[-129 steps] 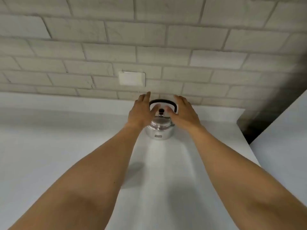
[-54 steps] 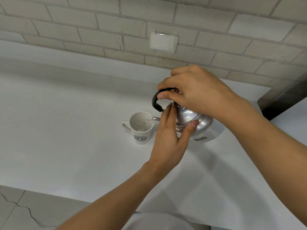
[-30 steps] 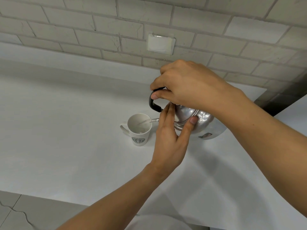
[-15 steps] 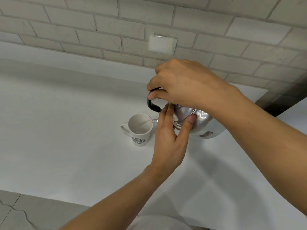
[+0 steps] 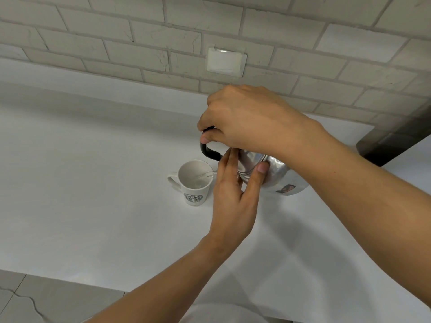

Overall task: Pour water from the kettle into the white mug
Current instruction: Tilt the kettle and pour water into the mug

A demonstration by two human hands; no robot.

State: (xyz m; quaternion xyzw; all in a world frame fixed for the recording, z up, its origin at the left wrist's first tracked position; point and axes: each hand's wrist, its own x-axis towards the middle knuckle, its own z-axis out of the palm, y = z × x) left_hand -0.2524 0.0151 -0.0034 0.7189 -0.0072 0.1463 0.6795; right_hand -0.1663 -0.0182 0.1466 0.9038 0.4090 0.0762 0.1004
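My right hand point(image 5: 247, 120) grips the tilted kettle point(image 5: 272, 173); left hand point(image 5: 233, 194) flat against it. Mug point(image 5: 193, 183) left, mid-desk point(image 5: 81, 183), open room around.

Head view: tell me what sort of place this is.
Probably a home kitchen: a plain white countertop against a pale brick-tile wall, with a shiny metal kettle tipped over a white ceramic mug.

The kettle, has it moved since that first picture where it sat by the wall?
Yes. The kettle has come forward from the brick wall and now tilts over the white mug.
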